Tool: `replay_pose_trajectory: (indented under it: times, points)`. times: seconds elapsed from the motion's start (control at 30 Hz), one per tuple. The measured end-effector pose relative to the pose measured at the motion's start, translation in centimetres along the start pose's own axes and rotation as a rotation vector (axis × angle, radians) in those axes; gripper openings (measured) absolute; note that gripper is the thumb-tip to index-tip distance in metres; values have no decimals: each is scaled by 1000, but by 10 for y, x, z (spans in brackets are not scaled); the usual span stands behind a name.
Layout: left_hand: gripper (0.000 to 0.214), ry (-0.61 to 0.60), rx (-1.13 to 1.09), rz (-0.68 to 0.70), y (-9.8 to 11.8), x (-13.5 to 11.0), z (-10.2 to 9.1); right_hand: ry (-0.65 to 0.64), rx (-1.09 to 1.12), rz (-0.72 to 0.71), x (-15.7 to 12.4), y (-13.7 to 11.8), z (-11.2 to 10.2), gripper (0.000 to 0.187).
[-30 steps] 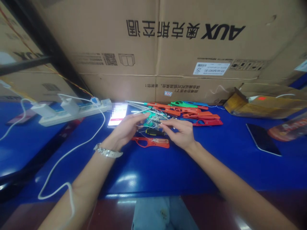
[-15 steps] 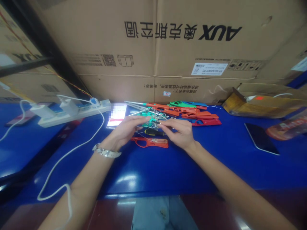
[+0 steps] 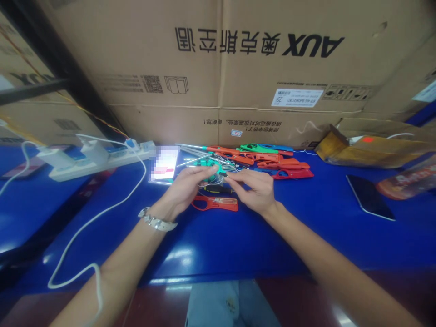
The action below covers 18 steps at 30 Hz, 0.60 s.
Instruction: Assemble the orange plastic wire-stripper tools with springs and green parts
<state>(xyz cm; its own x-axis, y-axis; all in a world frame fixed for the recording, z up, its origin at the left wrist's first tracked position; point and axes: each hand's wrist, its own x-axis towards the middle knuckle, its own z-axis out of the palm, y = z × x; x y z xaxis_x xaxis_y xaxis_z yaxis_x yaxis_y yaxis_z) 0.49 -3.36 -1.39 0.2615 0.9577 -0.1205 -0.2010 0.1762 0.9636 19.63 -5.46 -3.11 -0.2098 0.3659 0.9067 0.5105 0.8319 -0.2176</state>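
Green plastic piece [image 3: 211, 170] with thin wires [image 3: 223, 160] was held above table middle, pinched in left hand [image 3: 185, 187]. Right hand [image 3: 256, 190] fingertips were closed on wires just right of it. Likely light; wires springy, easily bent, so plastic body gave safest hold. Orange handle shell [image 3: 215, 204] and screwdriver [image 3: 218, 188] lay beneath hands. Pile of orange and green tools [image 3: 269, 160] lay just beyond. Lit phone [image 3: 164, 164] lay far left on blue table [image 3: 238, 245].
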Motion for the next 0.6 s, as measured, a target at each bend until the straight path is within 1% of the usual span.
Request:
replay_pose_trajectory:
  times: [0.1,0.27,0.5,0.6]
  points:
    - [24,6,-12,13,-1,0,2,-5,-4,20,0,-1,1,11]
    - [22,-13,50,20,-2,2,0,-61,-19,87,-2,1,-1,17]
    - [21,-34,144,119,-5,3,-4,-147,-27,85,-1,6,-5,20]
    - [21,-32,170,156,-3,4,-7,-135,-16,97,1,5,-6,18]
